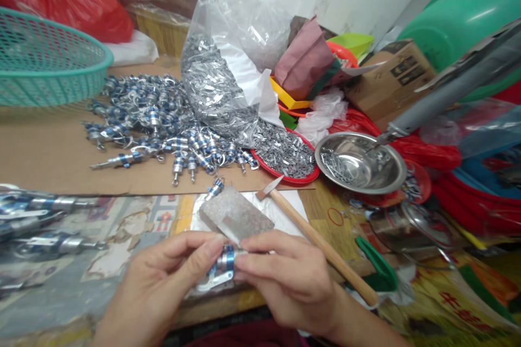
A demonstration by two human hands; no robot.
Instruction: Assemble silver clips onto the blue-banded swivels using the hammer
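Btwn both hands (228, 276): blue-silver swivel (225, 262), no legible label.

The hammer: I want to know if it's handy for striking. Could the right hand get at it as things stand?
Probably yes. The hammer's wooden handle lies bare just beside the right hand, nothing over it. But that hand, with the left hand, pinches a small blue-and-silver part.

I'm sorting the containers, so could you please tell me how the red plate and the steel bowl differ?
The red plate is shallow plastic heaped with small metal clips; the steel bowl is deeper, shiny, and holds only a few. The plate lies partly under a clear bag; the bowl sits open. Both are round and sit side by side.
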